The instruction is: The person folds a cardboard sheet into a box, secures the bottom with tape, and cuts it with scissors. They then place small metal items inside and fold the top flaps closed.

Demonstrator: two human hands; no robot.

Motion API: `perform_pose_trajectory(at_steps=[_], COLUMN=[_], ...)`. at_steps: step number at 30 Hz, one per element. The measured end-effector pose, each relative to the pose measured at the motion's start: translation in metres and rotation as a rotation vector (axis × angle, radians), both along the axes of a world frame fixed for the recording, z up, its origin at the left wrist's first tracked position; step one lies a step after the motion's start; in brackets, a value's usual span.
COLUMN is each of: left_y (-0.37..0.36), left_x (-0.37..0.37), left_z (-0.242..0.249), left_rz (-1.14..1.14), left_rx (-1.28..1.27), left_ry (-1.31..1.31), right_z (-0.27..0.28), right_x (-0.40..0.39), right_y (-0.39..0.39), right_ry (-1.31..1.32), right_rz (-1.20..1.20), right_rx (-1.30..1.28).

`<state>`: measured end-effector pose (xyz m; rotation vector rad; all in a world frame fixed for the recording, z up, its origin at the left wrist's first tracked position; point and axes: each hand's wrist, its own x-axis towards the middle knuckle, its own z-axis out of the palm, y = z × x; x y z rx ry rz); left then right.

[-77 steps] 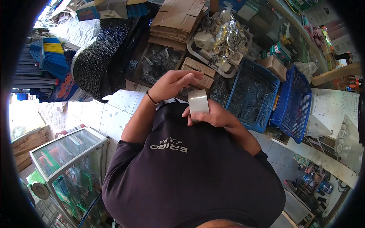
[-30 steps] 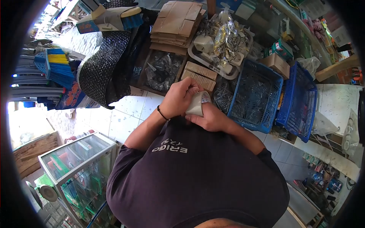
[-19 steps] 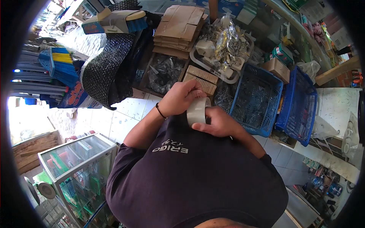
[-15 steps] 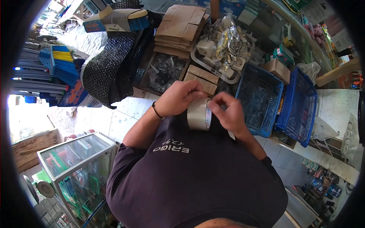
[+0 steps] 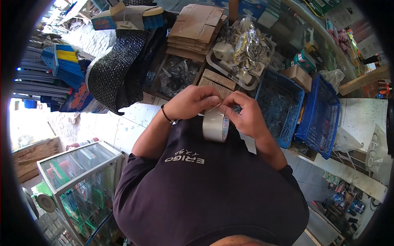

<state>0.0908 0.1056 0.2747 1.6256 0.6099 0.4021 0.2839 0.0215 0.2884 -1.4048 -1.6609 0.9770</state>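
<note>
A wide roll of clear packing tape [image 5: 214, 128] rests against the front of my dark shirt [image 5: 213, 184], its printed core facing right. Just above the roll, my left hand [image 5: 193, 103] is closed, thumb and fingers pinching what looks like the loose end of the tape. My right hand [image 5: 246, 115] meets it from the other side, thumb and index finger pinched at the tape's top edge. The fingertips of both hands nearly touch. What exactly lies between them is partly hidden.
Ahead are stacked flat cardboard [image 5: 196, 26], a wooden box of dark plastic-wrapped items [image 5: 178, 76] and a pile of bagged fittings [image 5: 246, 49]. Blue baskets [image 5: 281, 106] stand at right. Bubble wrap [image 5: 115, 74] hangs at left, above a glass cabinet [image 5: 82, 164].
My right hand has moved up and left from beside the roll, joining my left hand at the tape's top edge. The roll stays nearly in place.
</note>
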Motion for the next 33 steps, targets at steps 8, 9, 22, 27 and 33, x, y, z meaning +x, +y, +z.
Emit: perform_pose_trajectory(at_steps=[8,9,22,27,33], left_y=[-0.003,-0.005,-0.01,-0.007,-0.011], left_x=[-0.01,-0.01,-0.01,-0.013,-0.014], left_z=[-0.003,-0.003,0.014,0.016,0.026], left_rz=[-0.069,-0.058,-0.022,0.0,0.042], left_rx=[0.169,0.156,0.31,0.285,0.257], left_ry=[-0.084,-0.098,-0.016,0.038,0.002], right_z=[-0.006,-0.005,-0.005,0.002,0.015], right_x=[-0.004,-0.004,-0.004,-0.006,-0.012], right_y=[-0.002,-0.003,-0.003,-0.005,-0.02], right_ry=[-0.021,-0.017,0.069,0.281,0.027], right_rz=[-0.005,-0.008,0.015,-0.022,-0.019], right_rx=[0.122,0.119,-0.006,-0.151,-0.247])
